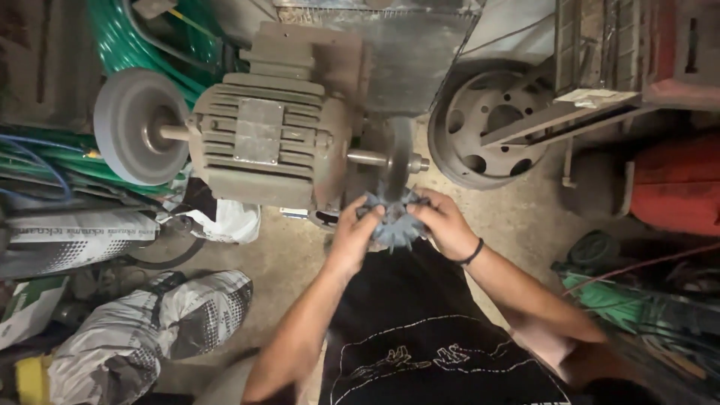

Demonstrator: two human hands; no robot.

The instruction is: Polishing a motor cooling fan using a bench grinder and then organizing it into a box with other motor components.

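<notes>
Against the thin grey grinding disc [398, 157] of a ribbed brownish bench motor [266, 142], both hands grip a dark blue-grey finned metal part [394, 217]. Left hand [354, 236] clasps its left edge. Right hand [444, 223] clasps its right edge.

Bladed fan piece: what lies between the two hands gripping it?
Only the bladed fan piece itself: in the head view the left hand and right hand grip its opposite sides, just below the grinding wheel.
</notes>
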